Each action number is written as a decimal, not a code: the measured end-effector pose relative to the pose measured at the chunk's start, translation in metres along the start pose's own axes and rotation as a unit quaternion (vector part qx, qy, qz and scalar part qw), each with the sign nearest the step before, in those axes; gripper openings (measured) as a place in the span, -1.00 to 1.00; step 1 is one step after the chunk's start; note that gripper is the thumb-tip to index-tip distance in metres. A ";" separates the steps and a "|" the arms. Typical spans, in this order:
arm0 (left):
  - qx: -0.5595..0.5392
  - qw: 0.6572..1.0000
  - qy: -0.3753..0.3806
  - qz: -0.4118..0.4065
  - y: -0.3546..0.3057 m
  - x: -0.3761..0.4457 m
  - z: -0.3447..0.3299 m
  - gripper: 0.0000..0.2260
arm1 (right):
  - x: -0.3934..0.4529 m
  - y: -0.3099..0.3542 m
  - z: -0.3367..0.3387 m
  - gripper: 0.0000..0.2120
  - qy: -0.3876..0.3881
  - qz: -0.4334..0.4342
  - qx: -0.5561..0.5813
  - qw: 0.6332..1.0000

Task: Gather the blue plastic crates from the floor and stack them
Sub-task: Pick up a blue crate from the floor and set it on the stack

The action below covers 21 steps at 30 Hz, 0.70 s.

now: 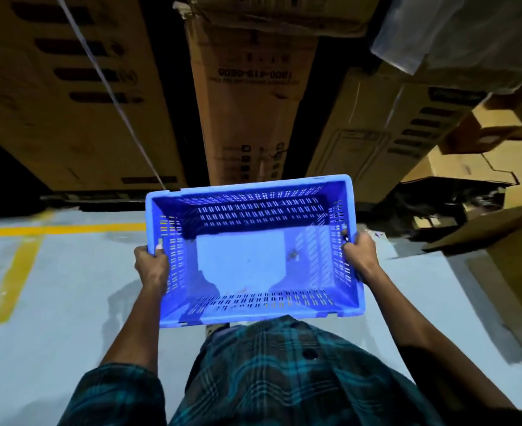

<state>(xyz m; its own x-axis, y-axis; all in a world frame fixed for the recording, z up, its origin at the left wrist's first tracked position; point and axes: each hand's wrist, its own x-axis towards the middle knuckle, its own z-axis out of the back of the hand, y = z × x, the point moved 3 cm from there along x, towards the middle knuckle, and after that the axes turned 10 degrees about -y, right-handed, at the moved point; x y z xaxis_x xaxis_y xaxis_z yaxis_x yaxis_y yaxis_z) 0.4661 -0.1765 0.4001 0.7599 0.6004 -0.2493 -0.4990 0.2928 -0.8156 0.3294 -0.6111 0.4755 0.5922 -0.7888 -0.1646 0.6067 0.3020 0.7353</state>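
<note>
A blue plastic crate (250, 305) with slotted walls hangs in front of my body, held level above the floor. Its inside holds only a small scrap near the right of its bottom. My left hand (150, 264) grips the crate's left rim, thumb over the edge. Gripping the right rim is my right hand (359, 253), its fingers hooked into the side wall. No other blue crate is in view.
Tall cardboard boxes (247, 96) stand in a row just ahead, with more cartons (481, 161) piled at the right. A yellow line (60, 230) marks the grey floor at the left. A white strap (109, 90) runs diagonally across the left box.
</note>
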 end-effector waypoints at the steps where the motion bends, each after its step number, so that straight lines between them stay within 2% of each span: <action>1: 0.007 1.000 0.011 0.000 -0.001 0.008 -0.005 -0.70 | 0.008 -0.002 -0.010 -0.60 0.004 -0.017 -0.007 1.000; 6: 0.063 0.996 0.062 -0.002 -0.001 0.046 -0.024 -0.76 | 0.046 -0.017 -0.058 -0.71 0.021 -0.109 -0.050 0.993; 9: 0.072 0.992 0.108 -0.003 0.001 0.073 -0.035 -0.75 | 0.071 -0.046 -0.087 -0.65 0.037 -0.141 -0.065 0.987; 13: 0.125 0.985 0.117 0.003 0.017 0.094 -0.043 -0.76 | 0.046 -0.006 -0.116 -0.86 0.097 -0.200 -0.074 0.972; 16: 0.153 0.980 0.124 0.030 0.028 0.106 -0.054 -0.71 | 0.062 -0.017 -0.144 -0.81 0.087 -0.185 -0.088 0.975; 18: 0.167 0.977 0.123 0.058 0.039 0.111 -0.064 -0.65 | 0.077 -0.036 -0.163 -0.83 0.117 -0.211 -0.103 0.965; 21: 0.183 0.973 0.115 0.085 0.049 0.115 -0.080 -0.66 | 0.084 -0.045 -0.183 -0.84 0.149 -0.245 -0.100 0.953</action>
<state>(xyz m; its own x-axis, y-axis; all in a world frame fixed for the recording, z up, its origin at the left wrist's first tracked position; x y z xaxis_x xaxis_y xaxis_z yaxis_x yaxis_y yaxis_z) 0.5618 -0.1526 0.2899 0.7052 0.4940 -0.5086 -0.7088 0.4735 -0.5229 0.4491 -0.5931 0.3087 0.3172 -0.6836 -0.6574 0.9207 0.0557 0.3863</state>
